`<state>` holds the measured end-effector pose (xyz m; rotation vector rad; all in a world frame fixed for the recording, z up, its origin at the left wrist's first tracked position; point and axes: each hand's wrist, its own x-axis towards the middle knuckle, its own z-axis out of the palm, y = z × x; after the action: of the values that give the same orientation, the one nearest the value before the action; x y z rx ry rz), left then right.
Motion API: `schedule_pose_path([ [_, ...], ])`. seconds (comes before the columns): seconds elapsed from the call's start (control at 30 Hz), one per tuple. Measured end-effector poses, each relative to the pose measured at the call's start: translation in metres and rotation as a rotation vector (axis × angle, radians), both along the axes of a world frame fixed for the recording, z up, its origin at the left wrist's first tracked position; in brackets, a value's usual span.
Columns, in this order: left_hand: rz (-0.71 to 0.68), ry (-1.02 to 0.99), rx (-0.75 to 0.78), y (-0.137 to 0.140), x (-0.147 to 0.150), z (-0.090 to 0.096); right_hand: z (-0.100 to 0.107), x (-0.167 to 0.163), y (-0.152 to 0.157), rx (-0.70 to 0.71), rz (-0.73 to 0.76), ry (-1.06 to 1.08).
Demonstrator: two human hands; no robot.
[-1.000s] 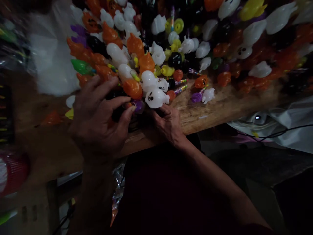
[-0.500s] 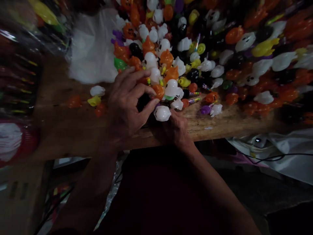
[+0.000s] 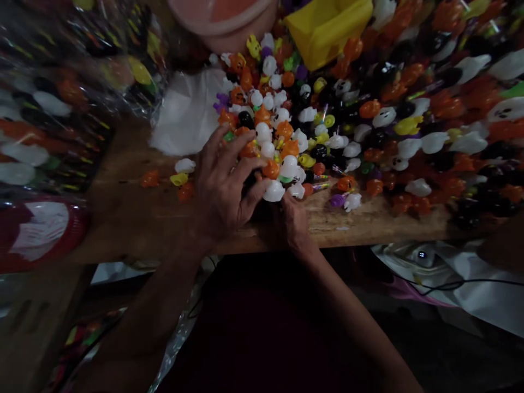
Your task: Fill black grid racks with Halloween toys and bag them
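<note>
My left hand [image 3: 223, 188] is over the near edge of a pile of small plastic figures, fingers spread and bent, the thumb tip close to a white ghost-like figure [image 3: 274, 191]. No object shows plainly in its grasp; the shadow under the palm hides part. My right hand [image 3: 295, 221] is closed just behind and below that white figure, which seems to stick up from its fingers. An orange pumpkin-like figure [image 3: 271, 169] and a white figure with dark eyes [image 3: 289, 166] lie right in front of the fingertips.
Several loose figures, one yellow [image 3: 179, 179], lie left on the wooden table [image 3: 135, 229]. Behind are a white plastic bag [image 3: 184, 109], a pink basin [image 3: 229, 27] and a yellow scoop-like container [image 3: 327, 30]. A red tub [image 3: 76, 229] stands left; clear-bagged figures sit beyond it.
The view has shifted, bringing the basin and yellow container into sight. My left fingers have spread a little more over the pile. My right hand stays closed by the white figure.
</note>
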<state>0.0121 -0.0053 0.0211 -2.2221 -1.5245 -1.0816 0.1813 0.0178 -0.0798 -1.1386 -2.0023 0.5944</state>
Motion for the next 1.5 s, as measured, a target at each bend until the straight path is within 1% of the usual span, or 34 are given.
schedule_pose_path([
  [0.07,-0.029,0.075,-0.013,-0.005,0.002,0.002,-0.004,0.001,-0.002,-0.005,0.004,0.015],
  [0.17,-0.070,0.160,-0.109,-0.001,0.000,0.000,-0.003,0.002,-0.004,-0.024,0.011,0.028],
  [0.27,-0.118,0.158,-0.139,0.010,-0.006,-0.006,0.004,0.003,-0.008,-0.091,0.044,0.016],
  [0.33,-0.160,0.157,-0.130,0.016,-0.008,-0.009,0.011,0.002,-0.010,-0.138,0.081,-0.020],
  [0.43,-0.146,0.200,-0.123,0.019,-0.006,-0.010,0.017,-0.002,-0.009,-0.197,0.089,-0.128],
  [0.5,-0.119,0.218,-0.173,0.016,-0.001,-0.004,0.018,-0.004,-0.008,-0.227,0.064,-0.198],
  [0.6,-0.140,0.183,-0.293,0.009,0.007,0.010,0.017,-0.007,-0.008,-0.229,0.040,-0.240],
  [0.67,-0.156,0.210,-0.310,0.007,0.012,0.017,0.014,-0.009,-0.011,-0.222,0.029,-0.250],
  [0.7,-0.161,0.244,-0.291,0.009,0.014,0.018,0.012,-0.010,-0.012,-0.218,0.022,-0.255],
  [0.77,-0.174,0.317,-0.253,0.015,0.018,0.014,0.008,-0.014,-0.013,-0.203,0.011,-0.270],
  [0.9,-0.190,0.340,-0.286,0.031,0.020,-0.003,-0.001,-0.020,-0.011,-0.155,-0.018,-0.309],
  [0.97,-0.179,0.346,-0.271,0.033,0.019,-0.009,-0.003,-0.022,-0.010,-0.138,-0.043,-0.316],
  [1.03,-0.173,0.363,-0.245,0.031,0.017,-0.012,-0.002,-0.020,-0.010,-0.138,-0.014,-0.287],
  [1.1,-0.168,0.376,-0.237,0.030,0.016,-0.011,0.004,-0.010,-0.012,-0.132,0.060,-0.194],
  [1.17,-0.154,0.375,-0.241,0.031,0.017,-0.008,0.015,0.011,-0.013,-0.080,0.099,-0.055],
  [1.2,-0.146,0.366,-0.249,0.031,0.018,-0.006,0.022,0.026,-0.013,-0.036,0.088,0.009],
  [1.27,-0.126,0.329,-0.251,0.031,0.023,0.001,0.037,0.060,-0.009,0.051,0.002,0.066],
  [1.33,-0.101,0.279,-0.196,0.024,0.032,0.008,0.050,0.094,0.002,0.093,-0.128,0.001],
  [1.4,-0.132,0.222,-0.075,0.012,0.045,0.010,0.059,0.118,0.019,0.094,-0.246,-0.131],
  [1.43,-0.187,0.186,-0.023,0.005,0.053,0.007,0.063,0.125,0.030,0.092,-0.289,-0.199],
  [1.47,-0.284,0.155,0.011,-0.002,0.061,0.002,0.066,0.128,0.042,0.093,-0.320,-0.259],
  [1.5,-0.395,0.108,-0.001,-0.008,0.068,-0.007,0.069,0.128,0.056,0.099,-0.339,-0.312],
])
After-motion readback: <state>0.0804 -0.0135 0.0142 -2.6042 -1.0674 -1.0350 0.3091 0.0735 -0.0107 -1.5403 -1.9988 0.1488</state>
